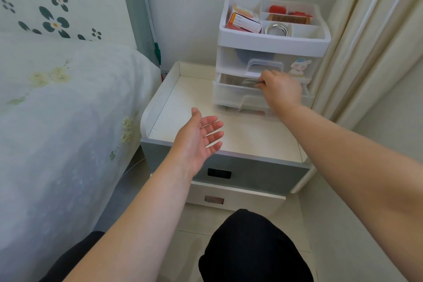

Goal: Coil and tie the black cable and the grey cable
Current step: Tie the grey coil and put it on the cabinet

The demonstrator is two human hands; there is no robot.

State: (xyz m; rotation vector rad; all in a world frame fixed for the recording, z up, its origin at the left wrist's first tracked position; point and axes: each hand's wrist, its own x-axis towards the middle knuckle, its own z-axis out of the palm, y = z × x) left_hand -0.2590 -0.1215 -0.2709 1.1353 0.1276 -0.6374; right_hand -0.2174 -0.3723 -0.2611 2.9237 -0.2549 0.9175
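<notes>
Right hand grips grey cable in organiser drawer.

Left hand open, palm up; right hand outstretched, fingers curled.

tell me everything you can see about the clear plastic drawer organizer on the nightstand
The drawer organizer is translucent white plastic, standing upright at the back right of the nightstand, near the curtain. Its open top tray is split into compartments holding boxes, a comb, red items and a tape roll. Below are two drawers with moulded handles; the upper bears a rabbit sticker. The lower drawer is pulled out, and the right hand reaches into it, gripping a grey cable.
</notes>
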